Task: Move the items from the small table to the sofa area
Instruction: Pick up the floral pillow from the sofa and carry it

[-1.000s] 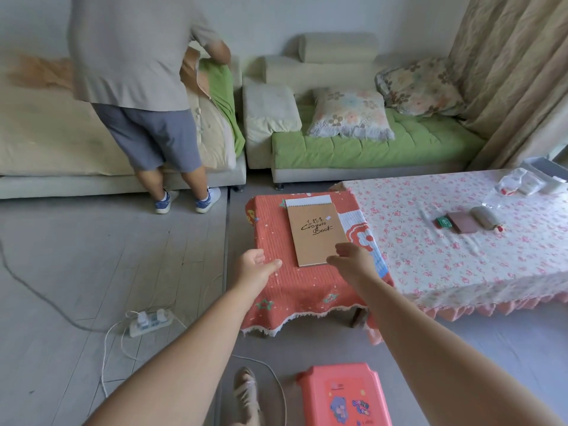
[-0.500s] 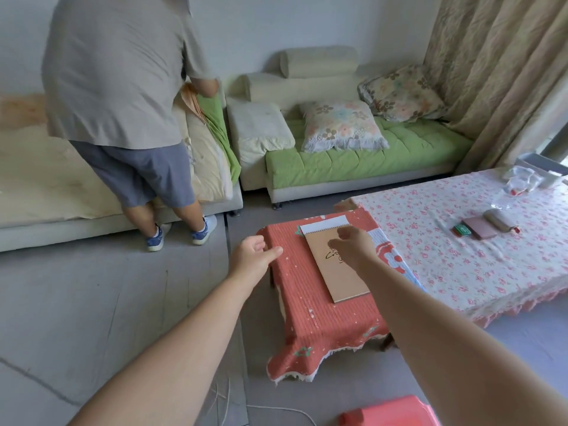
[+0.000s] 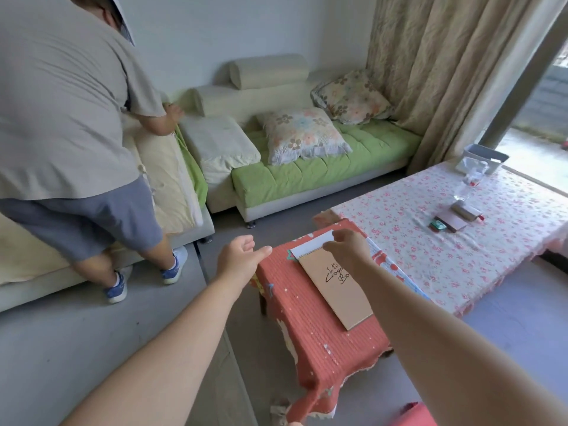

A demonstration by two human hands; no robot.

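Observation:
A brown sketch book (image 3: 336,289) with a white top page lies flat on the small table under its red cloth (image 3: 313,330). My right hand (image 3: 349,245) hovers over the book's far end, fingers loosely bent above the white strip, holding nothing that I can see. My left hand (image 3: 241,261) floats just left of the table's far corner, palm turned inward, fingers relaxed and empty. The green sofa (image 3: 310,176) with a floral cushion (image 3: 302,135) stands beyond the small table.
A person (image 3: 67,130) in a grey shirt bends over the cream sofa section at the left. A large table with a pink floral cloth (image 3: 461,229) stands at the right, carrying a bottle, a wallet and a grey box. A red stool (image 3: 415,415) shows at the bottom edge.
I have come closer to the small table. My right hand moved forward along the book to its far end. The other person shifted nearer and leans further over the left sofa.

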